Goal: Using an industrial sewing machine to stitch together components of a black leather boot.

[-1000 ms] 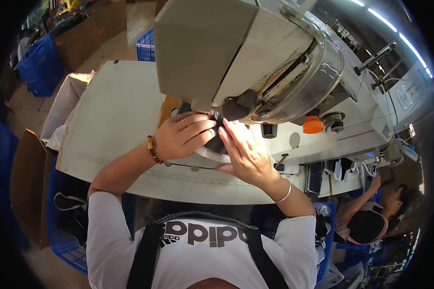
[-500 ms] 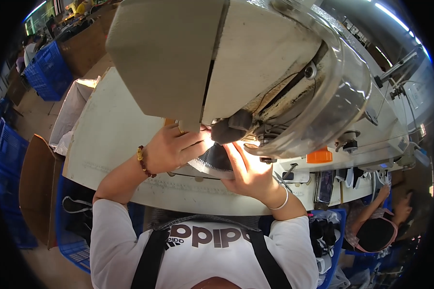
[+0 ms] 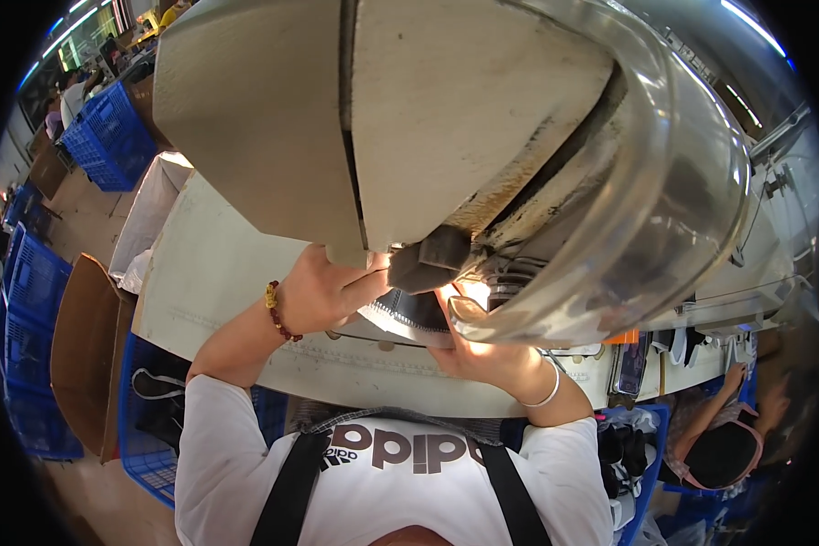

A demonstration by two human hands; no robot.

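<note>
Under the head of a cream sewing machine [image 3: 469,118], a dark piece with a pale edge and a line of stitching [image 3: 416,309] lies on the work surface. My left hand [image 3: 323,291] grips its left side, the fingers bunched close to the needle area. From the right, my right hand [image 3: 484,353] pinches the same piece, thumb towards me. A dark grey block on the machine and a clear curved guard [image 3: 701,209] hide some fingertips and the far part of the piece. The needle itself is out of sight.
The pale table [image 3: 218,273] curves around the machine. At left stand a cardboard box [image 3: 86,355] and a blue crate [image 3: 146,455]. A phone [image 3: 630,366] lies at the right edge, above a blue crate of dark and white pieces [image 3: 623,446]. A co-worker [image 3: 714,446] sits at far right.
The view has shifted closer to the machine, so its head and guard look larger and cover more of my right hand and the orange object. Both hands stay on the dark piece.
</note>
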